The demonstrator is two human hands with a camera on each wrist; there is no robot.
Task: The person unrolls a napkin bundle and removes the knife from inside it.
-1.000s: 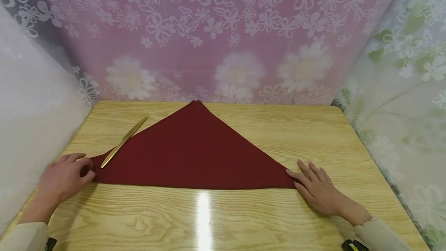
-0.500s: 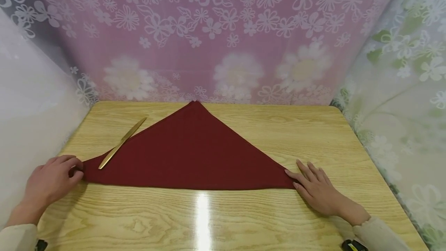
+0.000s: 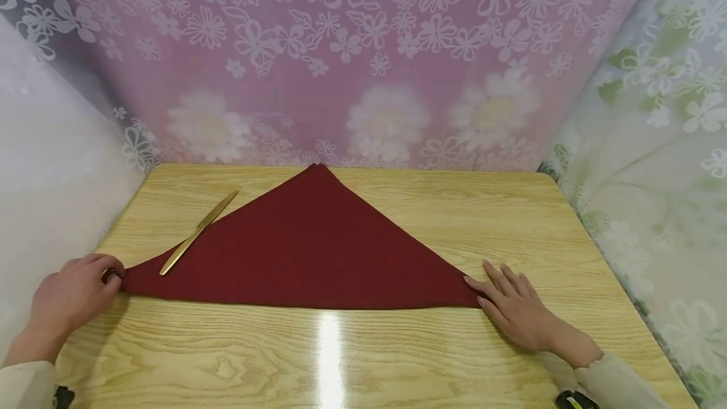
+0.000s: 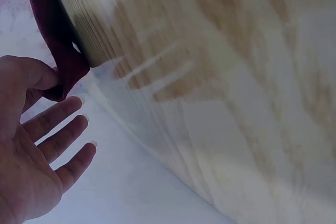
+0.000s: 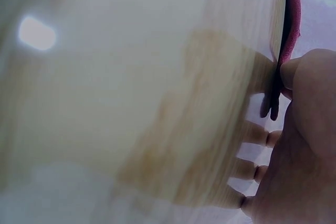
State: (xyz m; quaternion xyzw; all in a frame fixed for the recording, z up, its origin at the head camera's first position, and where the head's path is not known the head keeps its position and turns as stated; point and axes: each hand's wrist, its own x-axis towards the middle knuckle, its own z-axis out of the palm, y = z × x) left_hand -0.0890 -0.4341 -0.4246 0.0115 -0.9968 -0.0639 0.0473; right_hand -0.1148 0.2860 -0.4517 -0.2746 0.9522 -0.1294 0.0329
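Observation:
A dark red cloth napkin [image 3: 307,251], folded into a triangle, lies on the table with its peak at the far edge. My left hand [image 3: 74,295] pinches its left corner between thumb and index finger; in the left wrist view that corner [image 4: 68,72] is lifted off the tabletop and the other fingers spread apart. On the right, my right hand [image 3: 522,314] rests with fairly straight fingers, its thumb and index finger pressing the napkin's right corner. A golden table knife [image 3: 199,232] lies slantwise across the napkin's left slope, its handle on the cloth and its blade tip over bare wood.
The wood-grain table [image 3: 227,358] has a bright light reflection near its front. Behind it hangs a pink flowered curtain [image 3: 341,81]. Pale sheets close off the left side [image 3: 57,144] and right side [image 3: 653,207].
My left hand has moved left, and the napkin's left corner is drawn out further with it. The right hand stays in place, and the knife has barely shifted.

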